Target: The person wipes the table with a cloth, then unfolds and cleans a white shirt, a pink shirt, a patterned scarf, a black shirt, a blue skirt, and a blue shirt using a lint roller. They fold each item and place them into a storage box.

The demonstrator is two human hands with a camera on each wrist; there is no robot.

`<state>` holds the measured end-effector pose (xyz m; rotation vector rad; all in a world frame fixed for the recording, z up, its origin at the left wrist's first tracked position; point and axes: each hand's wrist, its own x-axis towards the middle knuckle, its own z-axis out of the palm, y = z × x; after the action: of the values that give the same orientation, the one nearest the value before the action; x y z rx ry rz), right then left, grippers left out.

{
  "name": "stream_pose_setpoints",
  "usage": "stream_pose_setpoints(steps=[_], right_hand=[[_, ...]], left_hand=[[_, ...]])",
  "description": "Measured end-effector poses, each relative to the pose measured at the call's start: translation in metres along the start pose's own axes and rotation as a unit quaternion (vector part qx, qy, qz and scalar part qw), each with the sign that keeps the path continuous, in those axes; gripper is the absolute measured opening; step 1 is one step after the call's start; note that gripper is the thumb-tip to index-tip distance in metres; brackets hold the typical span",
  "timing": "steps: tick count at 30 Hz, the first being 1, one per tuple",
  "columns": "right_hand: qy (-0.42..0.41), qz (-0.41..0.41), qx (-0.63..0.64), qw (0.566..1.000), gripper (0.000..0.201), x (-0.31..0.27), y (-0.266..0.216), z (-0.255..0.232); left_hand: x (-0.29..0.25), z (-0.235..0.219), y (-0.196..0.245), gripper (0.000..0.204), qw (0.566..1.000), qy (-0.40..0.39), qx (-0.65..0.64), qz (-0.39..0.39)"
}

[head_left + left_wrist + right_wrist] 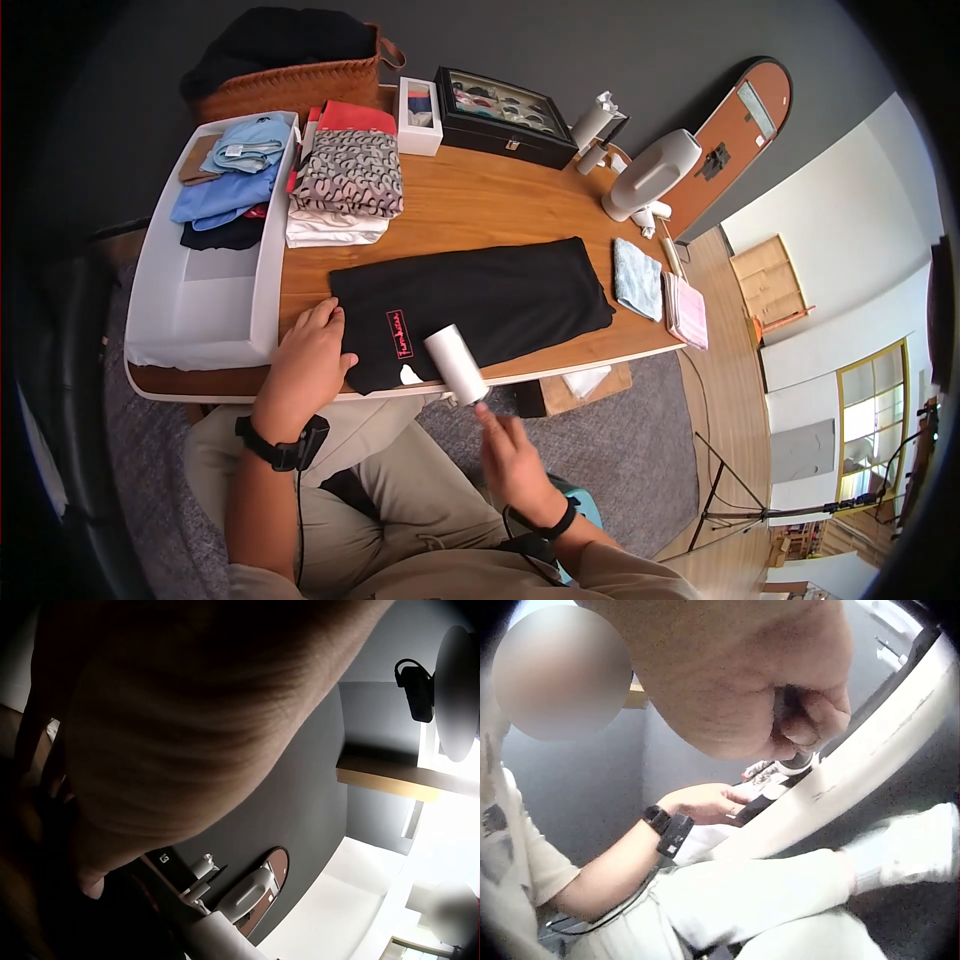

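A folded black garment (pixel 510 290) with a small red label (pixel 399 334) lies flat along the table's near side. My left hand (pixel 312 345) rests on its left end with the fingers stretched forward and the thumb out to the side. In my right hand (pixel 512 462) is the handle of a lint roller (pixel 456 360), with the fingers curled round it, as the right wrist view also shows. The white roller lies over the garment's near edge. A small white patch (pixel 411 375) shows at that edge, left of the roller. The left wrist view is mostly dark palm.
At left stands a white box (pixel 205 320) with folded clothes; beside it is a clothes stack (pixel 348 175). A woven basket (pixel 290 85), a small white box (pixel 420 137) and a black glass-topped case (pixel 510 130) line the back. A grey-white steamer (pixel 652 175) and small towels (pixel 637 278) occupy the right.
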<state>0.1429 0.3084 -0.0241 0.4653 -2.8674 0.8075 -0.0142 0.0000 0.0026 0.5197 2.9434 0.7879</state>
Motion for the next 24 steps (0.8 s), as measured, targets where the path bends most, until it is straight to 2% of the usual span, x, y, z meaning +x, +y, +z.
stream_pose_setpoints(steps=[2,6,10,12,16,17,20,24], right_hand=[[0.065,0.003,-0.052,0.997,0.066,0.004,0.027,-0.007],[0.116,0.097,-0.17,0.974,0.064,0.007,0.089,-0.03],[0.132,0.171,-0.186,0.959,0.06,0.002,0.131,-0.065],[0.152,0.157,-0.209,0.953,0.059,-0.001,0.148,-0.078],[0.133,0.183,-0.211,0.951,0.061,0.003,0.145,-0.097],[0.148,0.222,-0.199,0.943,0.053,0.007,0.139,-0.099],[0.179,0.202,-0.236,0.934,0.051,0.01,0.146,-0.113],[0.239,0.192,-0.193,0.932,0.037,0.039,0.139,-0.155]], left_hand=[[0.0,0.0,0.0,0.066,1.0,-0.002,0.001,-0.001],[0.0,0.0,-0.001,0.066,1.0,0.002,0.001,0.006],[0.0,-0.001,0.0,0.066,1.0,0.005,-0.002,0.01],[0.0,0.0,0.0,0.066,1.0,0.002,0.003,0.005],[0.0,-0.003,0.001,0.066,1.0,-0.001,0.0,0.002],[0.0,-0.003,0.0,0.066,1.0,-0.002,-0.002,0.002],[0.0,0.0,-0.002,0.066,1.0,-0.005,-0.007,0.0],[-0.001,-0.001,-0.004,0.067,1.0,-0.008,-0.017,0.001]])
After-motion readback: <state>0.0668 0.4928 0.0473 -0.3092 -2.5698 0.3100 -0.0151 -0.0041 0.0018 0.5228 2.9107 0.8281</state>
